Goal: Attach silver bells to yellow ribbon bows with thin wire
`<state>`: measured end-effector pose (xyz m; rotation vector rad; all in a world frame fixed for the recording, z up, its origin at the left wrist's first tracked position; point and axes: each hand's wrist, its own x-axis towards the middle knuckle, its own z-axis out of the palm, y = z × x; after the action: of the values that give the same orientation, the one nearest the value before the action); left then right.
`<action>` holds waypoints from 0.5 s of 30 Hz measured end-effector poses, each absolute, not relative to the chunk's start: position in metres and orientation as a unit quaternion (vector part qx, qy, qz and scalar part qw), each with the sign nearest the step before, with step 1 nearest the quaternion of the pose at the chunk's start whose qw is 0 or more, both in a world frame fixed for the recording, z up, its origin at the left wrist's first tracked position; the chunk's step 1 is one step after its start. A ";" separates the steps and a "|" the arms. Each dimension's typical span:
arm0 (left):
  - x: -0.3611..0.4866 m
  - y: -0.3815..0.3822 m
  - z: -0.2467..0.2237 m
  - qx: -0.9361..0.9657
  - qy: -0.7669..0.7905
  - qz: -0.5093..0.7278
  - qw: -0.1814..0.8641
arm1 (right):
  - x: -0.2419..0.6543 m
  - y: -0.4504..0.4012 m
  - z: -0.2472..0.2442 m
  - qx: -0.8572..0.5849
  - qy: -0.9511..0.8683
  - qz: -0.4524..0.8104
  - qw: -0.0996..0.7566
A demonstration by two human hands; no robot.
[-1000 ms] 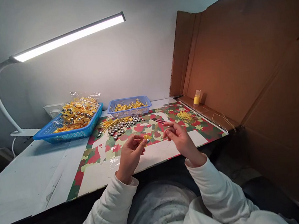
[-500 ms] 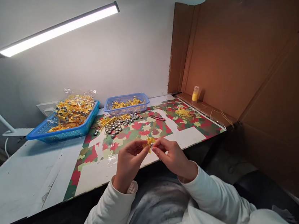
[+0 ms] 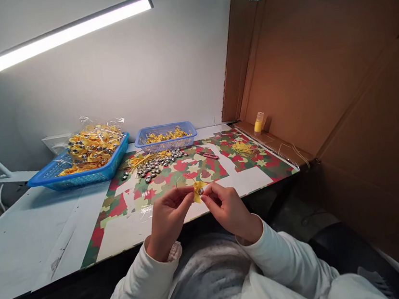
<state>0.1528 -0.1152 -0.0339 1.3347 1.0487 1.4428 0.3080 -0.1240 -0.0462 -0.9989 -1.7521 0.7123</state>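
Note:
A yellow ribbon bow (image 3: 197, 185) is held up over the table's front edge, between my two hands. My left hand (image 3: 169, 216) pinches the bow's left side with thumb and forefinger, and a thin cord loops up from there. On the bow's right side is a small round silver bell (image 3: 201, 192). My right hand (image 3: 231, 209) is closed in a pinch at that bell. Beyond the hands lie several loose silver bells (image 3: 155, 163) beside yellow bows with gold cords (image 3: 139, 161).
At the left a blue basket (image 3: 74, 179) holds a pile of bows with bells and clear plastic. Behind, a smaller blue basket (image 3: 167, 144) holds more yellow pieces. Red thread snips (image 3: 208, 155), yellow thread scraps (image 3: 243, 148) and a yellow bottle (image 3: 259, 123) lie rightward, near a cardboard wall (image 3: 283, 61).
The bow has turned in my fingers, so the silver bell and the cord loop show more. Both hands stay pinched in nearly the same place. The view has shifted slightly.

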 end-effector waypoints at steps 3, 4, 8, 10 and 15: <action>0.153 -0.115 -0.036 0.540 0.425 0.584 0.432 | 0.308 -0.124 -0.045 -0.411 -0.719 0.292 0.478; 0.153 -0.116 -0.036 0.541 0.426 0.585 0.428 | 0.308 -0.125 -0.045 -0.411 -0.719 0.292 0.478; 0.153 -0.117 -0.035 0.548 0.432 0.587 0.410 | 0.308 -0.126 -0.043 -0.409 -0.721 0.290 0.478; 0.153 -0.118 -0.034 0.551 0.432 0.587 0.406 | 0.308 -0.126 -0.043 -0.407 -0.722 0.290 0.479; 0.154 -0.118 -0.033 0.560 0.434 0.581 0.401 | 0.309 -0.127 -0.043 -0.412 -0.718 0.296 0.476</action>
<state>0.1536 -0.1178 -0.0328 1.4151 1.0962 1.4697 0.3088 -0.1266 -0.0429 -1.0074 -1.7551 0.7240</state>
